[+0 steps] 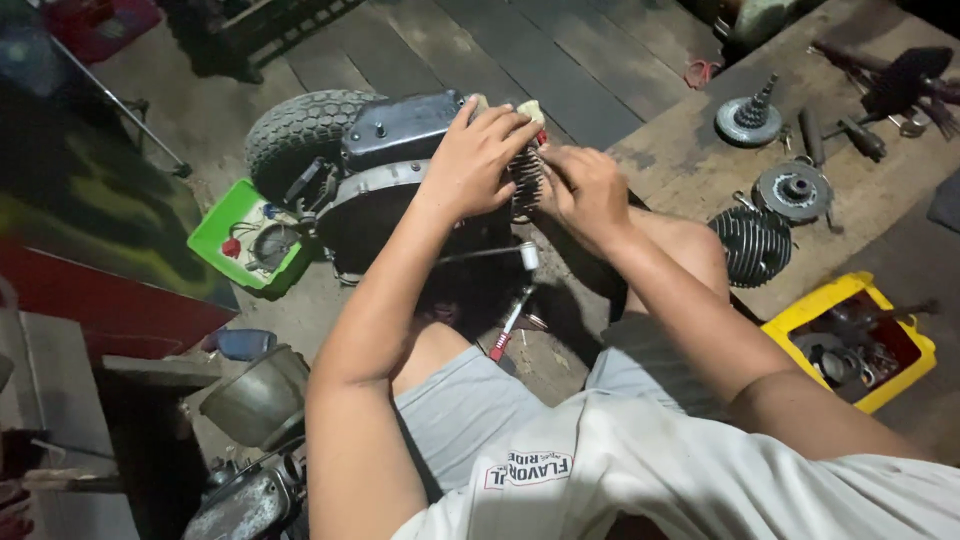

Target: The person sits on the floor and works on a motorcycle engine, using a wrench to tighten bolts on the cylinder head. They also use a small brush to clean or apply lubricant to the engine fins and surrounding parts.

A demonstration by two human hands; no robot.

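Note:
I sit on the floor in front of a small scooter engine unit (400, 135) with a knobby tyre (295, 130) at its left. My left hand (475, 160) lies over the top of the finned part (525, 180) of the engine, fingers spread and pressing on it. My right hand (585, 190) grips the same finned part from the right side, fingers curled around it. A thin rod with a white end (528, 256) sticks out below the hands.
A green tray (240, 240) with small parts lies left of the tyre. A finned cylinder (750, 245), round gear parts (795, 190), and tools lie on the floor at right. A yellow bin (850, 340) holds metal parts. A red-handled screwdriver (505, 330) lies between my knees.

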